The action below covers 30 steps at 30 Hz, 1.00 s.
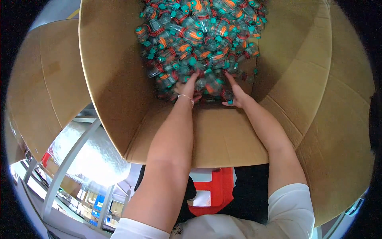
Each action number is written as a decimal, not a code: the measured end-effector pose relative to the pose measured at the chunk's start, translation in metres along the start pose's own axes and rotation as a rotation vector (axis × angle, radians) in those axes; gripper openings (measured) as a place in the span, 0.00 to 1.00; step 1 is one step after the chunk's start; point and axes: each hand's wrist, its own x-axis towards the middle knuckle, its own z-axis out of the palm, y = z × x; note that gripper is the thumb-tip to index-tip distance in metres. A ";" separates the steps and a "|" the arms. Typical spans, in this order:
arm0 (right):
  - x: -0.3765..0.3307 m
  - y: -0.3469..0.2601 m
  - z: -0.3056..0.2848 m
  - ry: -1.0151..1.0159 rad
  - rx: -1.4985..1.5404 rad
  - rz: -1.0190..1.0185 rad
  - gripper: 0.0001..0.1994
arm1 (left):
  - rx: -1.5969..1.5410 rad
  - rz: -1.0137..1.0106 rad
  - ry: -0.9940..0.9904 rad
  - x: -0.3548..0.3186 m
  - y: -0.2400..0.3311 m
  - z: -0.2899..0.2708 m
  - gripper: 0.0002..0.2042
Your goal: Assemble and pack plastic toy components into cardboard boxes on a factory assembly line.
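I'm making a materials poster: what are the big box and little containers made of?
The big box looks like cardboard: brown, dull, with fold creases. The little containers seem clear, glossy plastic; they're see-through, though looks alone can't confirm it.

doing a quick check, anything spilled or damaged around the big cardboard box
Nothing stands out. The teal-trimmed clear plastic containers lie jumbled inside the cardboard box, with none visibly spilled outside; blur in places could hide small damage.

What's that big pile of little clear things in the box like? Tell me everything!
The clear containers look plastic, with teal parts, red rings and some orange pieces. They lie loose, piled and tilted every which way in the cardboard box. The left hand and right hand reach into the near edge, where some are blurred.
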 end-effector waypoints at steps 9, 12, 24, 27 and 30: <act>-0.003 -0.006 0.002 -0.107 0.126 -0.052 0.48 | 0.107 -0.105 0.137 -0.038 0.031 0.016 0.70; 0.003 -0.009 0.007 -0.024 0.109 -0.045 0.46 | 0.071 -0.114 0.134 -0.037 0.035 0.015 0.71; 0.016 -0.013 -0.004 -0.274 0.156 -0.035 0.34 | 0.256 -0.094 -0.369 -0.062 0.097 0.003 0.56; 0.012 -0.015 0.016 -0.284 0.139 -0.052 0.33 | 0.306 -0.177 -0.479 -0.022 0.085 -0.010 0.47; -0.006 -0.025 0.027 -0.376 0.124 -0.086 0.33 | 0.320 -0.206 -0.550 -0.037 0.090 -0.019 0.39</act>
